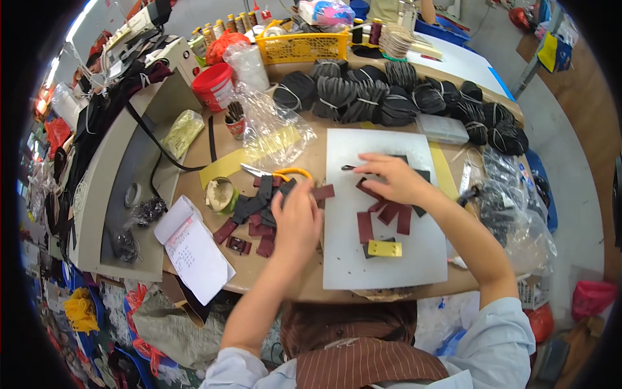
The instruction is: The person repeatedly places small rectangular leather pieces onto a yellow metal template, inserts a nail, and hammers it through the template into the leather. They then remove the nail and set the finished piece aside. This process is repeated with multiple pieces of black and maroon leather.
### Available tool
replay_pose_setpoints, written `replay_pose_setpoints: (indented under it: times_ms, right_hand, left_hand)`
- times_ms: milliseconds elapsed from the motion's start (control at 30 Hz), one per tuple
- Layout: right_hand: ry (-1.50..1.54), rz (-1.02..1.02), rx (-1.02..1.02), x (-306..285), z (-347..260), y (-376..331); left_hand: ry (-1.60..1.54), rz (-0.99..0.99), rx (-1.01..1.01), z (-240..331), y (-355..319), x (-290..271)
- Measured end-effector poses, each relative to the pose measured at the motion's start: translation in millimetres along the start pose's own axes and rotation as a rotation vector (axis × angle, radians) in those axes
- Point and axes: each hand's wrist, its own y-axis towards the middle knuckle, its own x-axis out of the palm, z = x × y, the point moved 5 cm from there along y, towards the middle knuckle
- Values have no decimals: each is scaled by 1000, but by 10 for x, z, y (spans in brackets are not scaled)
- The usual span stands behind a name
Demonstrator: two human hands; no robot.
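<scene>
My left hand [299, 217] is over a loose pile of maroon and black flat pieces [262, 207], its fingers curled. A maroon piece [323, 192] juts out at its fingertips, over the edge of the white board [340, 259]. Orange-handled scissors [295, 173] lie just beyond that hand. My right hand [396, 178] is above the board with fingers stretched and apart, next to a maroon piece [368, 189]. More maroon pieces [365, 227] lie fanned out below it. A yellow metal plate [385, 248] with holes rests nearer me. A small black item [348, 168] lies near the right fingertips.
Tied black coiled bundles [337, 97] line the back, before a yellow basket [301, 47]. A red bucket [212, 86], a cup of thin sticks [234, 120] and an open notebook [194, 249] are on the left. Plastic bags [508, 207] lie right. A round tin [221, 195] stands by the pile.
</scene>
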Motion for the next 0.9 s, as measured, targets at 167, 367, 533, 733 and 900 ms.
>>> replay_pose_setpoints:
  times_ms: [167, 367, 533, 733, 900]
  right_hand:
    - [172, 127, 287, -442, -430, -677]
    - [-133, 135, 98, 146, -871, -1317]
    - [182, 316, 321, -59, -754, -1546]
    - [383, 441, 438, -71, -646, -1754]
    - [65, 535, 442, -294, -548, -1766]
  left_hand:
    - [49, -219, 59, -146, 367, 136]
    - [-165, -25, -37, 9, 401, -67]
    - [-638, -248, -307, 278, -27, -128]
    - [-211, -221, 12, 513, -290, -79]
    - [-342, -262, 177, 1071, -392, 22]
